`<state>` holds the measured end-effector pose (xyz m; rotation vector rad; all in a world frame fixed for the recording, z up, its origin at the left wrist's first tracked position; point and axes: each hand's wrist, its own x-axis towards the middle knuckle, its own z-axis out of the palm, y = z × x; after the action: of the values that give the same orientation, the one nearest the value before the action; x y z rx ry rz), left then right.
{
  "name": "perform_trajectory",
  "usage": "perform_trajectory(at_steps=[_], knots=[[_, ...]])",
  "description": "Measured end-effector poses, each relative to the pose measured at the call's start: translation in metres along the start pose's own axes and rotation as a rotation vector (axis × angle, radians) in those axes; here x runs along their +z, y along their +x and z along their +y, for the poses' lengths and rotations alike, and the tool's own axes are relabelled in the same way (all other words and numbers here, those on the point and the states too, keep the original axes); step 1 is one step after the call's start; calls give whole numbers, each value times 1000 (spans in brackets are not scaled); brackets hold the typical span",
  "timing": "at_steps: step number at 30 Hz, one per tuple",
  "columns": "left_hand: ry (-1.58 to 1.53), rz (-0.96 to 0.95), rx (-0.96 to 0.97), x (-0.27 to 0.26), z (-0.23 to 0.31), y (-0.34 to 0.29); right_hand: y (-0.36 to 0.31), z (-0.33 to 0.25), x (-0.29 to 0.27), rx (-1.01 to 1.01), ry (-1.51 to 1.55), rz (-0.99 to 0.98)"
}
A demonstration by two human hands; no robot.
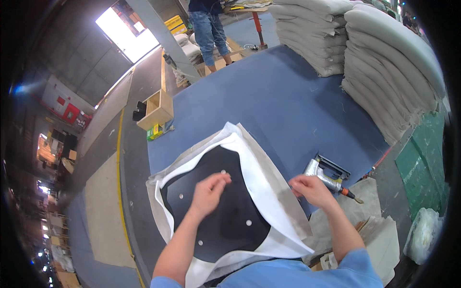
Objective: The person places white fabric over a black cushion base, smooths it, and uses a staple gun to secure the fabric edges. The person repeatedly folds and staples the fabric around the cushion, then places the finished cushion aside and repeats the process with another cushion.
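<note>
A black panel (221, 206) with several round pale spots lies on a white padding layer (249, 163), whose edges stand up around it. Beneath the padding spreads a beige fabric (278, 192). Over the panel's upper part is my left hand (209, 193), its fingertips pinched together beside one pale spot; whatever they hold is hidden. My right hand (311, 188) is closed at the right edge of the beige fabric, fingers curled, and I cannot make out anything in it. Just beyond that hand a silver staple gun (324, 173) with an orange hose fitting rests on the blue-covered table (230, 96).
Tall stacks of beige cushion-like pieces (384, 72) stand at the table's far right. A wooden box (158, 109) and a small green-yellow carton (154, 132) sit at its left edge. Another person in jeans (209, 33) stands beyond. A clear plastic bag (423, 235) lies lower right.
</note>
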<state>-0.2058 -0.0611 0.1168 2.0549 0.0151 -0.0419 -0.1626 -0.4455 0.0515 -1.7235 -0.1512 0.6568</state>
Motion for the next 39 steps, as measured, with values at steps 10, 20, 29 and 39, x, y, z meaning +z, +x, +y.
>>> perform_trajectory(at_steps=[10,20,29,39], knots=[[763,-36,372,-4,-28,243,287,-57,83,-130,-59,351],[739,30,484,16,-76,225,316,-29,113,-250,55,610],[692,53,200,36,-58,231,314,-29,115,-281,48,576],[714,119,23,41,-68,227,312,-25,110,-365,80,600]])
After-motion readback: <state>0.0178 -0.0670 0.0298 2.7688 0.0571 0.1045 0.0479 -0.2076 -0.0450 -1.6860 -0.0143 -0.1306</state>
